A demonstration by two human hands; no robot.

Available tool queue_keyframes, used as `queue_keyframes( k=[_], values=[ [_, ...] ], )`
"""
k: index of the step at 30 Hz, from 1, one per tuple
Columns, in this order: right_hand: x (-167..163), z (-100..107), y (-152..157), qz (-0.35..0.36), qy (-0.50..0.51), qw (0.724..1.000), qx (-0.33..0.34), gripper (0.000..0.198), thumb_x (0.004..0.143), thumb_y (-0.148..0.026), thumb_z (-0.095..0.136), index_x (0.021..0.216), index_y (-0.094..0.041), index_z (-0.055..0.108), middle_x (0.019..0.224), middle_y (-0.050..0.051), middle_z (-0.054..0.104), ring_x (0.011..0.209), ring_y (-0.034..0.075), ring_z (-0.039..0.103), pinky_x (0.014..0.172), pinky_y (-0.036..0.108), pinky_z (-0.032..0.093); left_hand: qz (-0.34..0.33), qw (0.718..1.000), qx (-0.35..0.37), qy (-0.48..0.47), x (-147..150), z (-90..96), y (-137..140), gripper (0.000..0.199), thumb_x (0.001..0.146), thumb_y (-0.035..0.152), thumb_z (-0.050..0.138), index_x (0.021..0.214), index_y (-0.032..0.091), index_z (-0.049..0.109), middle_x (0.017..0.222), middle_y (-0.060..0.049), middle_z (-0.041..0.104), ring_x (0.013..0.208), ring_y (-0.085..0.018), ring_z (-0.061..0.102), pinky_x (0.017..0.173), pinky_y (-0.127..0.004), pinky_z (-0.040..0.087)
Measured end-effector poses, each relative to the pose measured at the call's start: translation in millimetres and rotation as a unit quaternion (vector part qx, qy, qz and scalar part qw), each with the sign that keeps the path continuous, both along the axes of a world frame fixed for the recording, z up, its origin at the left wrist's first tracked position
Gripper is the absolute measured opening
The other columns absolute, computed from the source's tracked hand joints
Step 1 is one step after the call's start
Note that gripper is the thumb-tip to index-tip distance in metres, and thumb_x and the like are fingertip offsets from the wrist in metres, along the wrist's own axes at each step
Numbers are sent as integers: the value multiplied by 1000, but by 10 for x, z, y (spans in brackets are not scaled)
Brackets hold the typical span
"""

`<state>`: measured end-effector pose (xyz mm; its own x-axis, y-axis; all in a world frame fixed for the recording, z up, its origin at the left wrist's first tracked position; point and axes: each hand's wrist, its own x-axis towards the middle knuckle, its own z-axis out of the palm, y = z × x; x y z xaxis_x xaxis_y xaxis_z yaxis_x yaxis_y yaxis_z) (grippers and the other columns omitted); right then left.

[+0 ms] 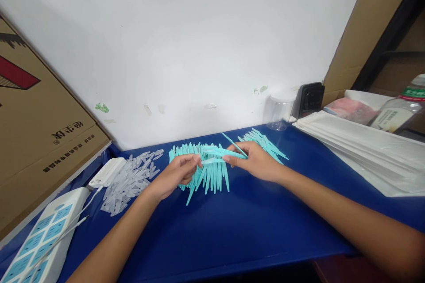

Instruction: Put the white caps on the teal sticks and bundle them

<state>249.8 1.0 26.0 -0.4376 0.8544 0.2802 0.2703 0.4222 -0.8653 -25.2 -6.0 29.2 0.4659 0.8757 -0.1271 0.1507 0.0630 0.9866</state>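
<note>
My right hand (pixel 254 157) is closed around several slim teal sticks (pixel 215 151), shaped like eyebrow razors; one of them slants up and away from the others. Opposite it, my left hand (pixel 184 170) pinches a small translucent plastic cap (pixel 208 161) at the tip of a held stick. Whether the cap is fully on it I cannot tell. Below and behind both hands lies a wide pile of teal sticks (pixel 212 179). A smaller group of teal sticks (pixel 264 141) lies beyond my right hand. To the left is a heap of loose translucent caps (pixel 131 181).
A white power strip (pixel 49 230) with cables and a white adapter (pixel 108 172) lie at the left by a cardboard box (pixel 43 141). A clear jar (pixel 280 110) stands against the wall. White bags (pixel 361 150) and a bottle (pixel 398 110) are at the right of the blue table (pixel 232 230).
</note>
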Motion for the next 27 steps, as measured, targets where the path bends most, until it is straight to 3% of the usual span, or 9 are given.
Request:
queue_keyframes(
  k=[4, 6, 10, 14, 20, 27],
  values=[
    [26, 7, 39, -16, 5, 1000, 20, 30, 93, -47, 62, 80, -20, 68, 73, 0, 67, 71, 17, 58, 69, 29, 40, 42, 986, -80, -140, -34, 25, 58, 15, 89, 26, 61, 97, 15, 66, 77, 1, 44, 56, -8, 25, 48, -23, 23],
    [34, 10, 49, -21, -1, 1000, 21, 30, 93, -47, 62, 80, -20, 68, 73, 0, 68, 72, 17, 59, 70, 30, 41, 56, 980, -95, -167, -60, 25, 81, 23, 82, 18, 64, 104, 13, 69, 84, -2, 51, 59, -8, 32, 51, -22, 29],
    [51, 9, 69, -27, -10, 999, 15, 30, 92, -47, 63, 81, -20, 68, 74, 1, 68, 73, 18, 60, 71, 31, 42, 76, 985, -88, -128, -85, 7, 98, 36, 85, 20, 71, 120, 14, 69, 100, -6, 60, 69, -9, 42, 61, -21, 37],
    [68, 5, 80, -30, -10, 999, 13, 29, 92, -47, 62, 81, -20, 69, 74, 1, 68, 71, 17, 57, 69, 31, 41, 63, 991, -52, -103, -89, -32, 112, 40, 88, 31, 75, 124, 17, 67, 104, -7, 63, 69, -9, 42, 64, -22, 36],
    [61, 21, 66, -6, -5, 1000, -11, 26, 89, -45, 67, 82, -20, 70, 73, 1, 69, 72, 18, 60, 69, 31, 42, 59, 997, 20, -46, -69, -56, 110, 43, 87, 41, 75, 120, 15, 66, 91, -7, 68, 67, -12, 45, 62, -25, 33],
    [41, 38, 16, 28, 0, 998, -47, 31, 86, -50, 69, 82, -19, 68, 71, 2, 71, 64, 17, 58, 61, 29, 40, 63, 994, 93, 6, 8, -17, 50, 36, 89, 51, 68, 95, 16, 64, 82, -4, 69, 52, -7, 28, 52, -24, 21]
  ],
)
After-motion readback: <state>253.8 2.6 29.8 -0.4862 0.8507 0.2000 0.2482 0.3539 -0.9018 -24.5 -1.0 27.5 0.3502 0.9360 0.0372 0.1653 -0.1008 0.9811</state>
